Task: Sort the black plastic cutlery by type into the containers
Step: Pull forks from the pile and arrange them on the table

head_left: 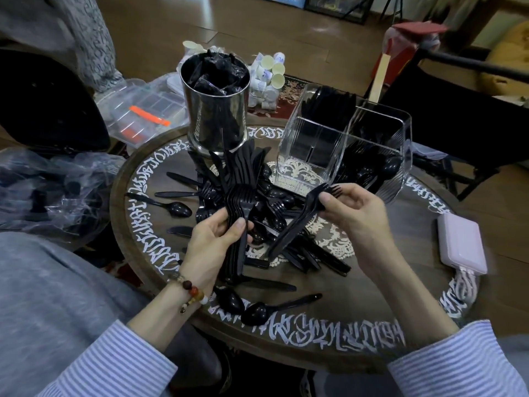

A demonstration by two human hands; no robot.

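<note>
My left hand [217,239] grips a stacked bundle of black forks [240,196] over the middle of the round table. My right hand [352,213] pinches a single black fork [297,222] near its tines, handle pointing down-left toward the bundle. A heap of loose black cutlery [286,213] lies under both hands. Spoons [257,310] lie near the front rim and at the left [177,209]. A clear divided container [343,144] at the back right holds black cutlery in its far and right compartments. A steel canister [216,101] holds black wrapped pieces.
The round wooden table [357,296] has white lettering along its rim. A pink box [461,247] rests at the right edge. Clear plastic bags [43,190] lie at the left, a clear case [143,110] and small cups [269,73] behind the canister.
</note>
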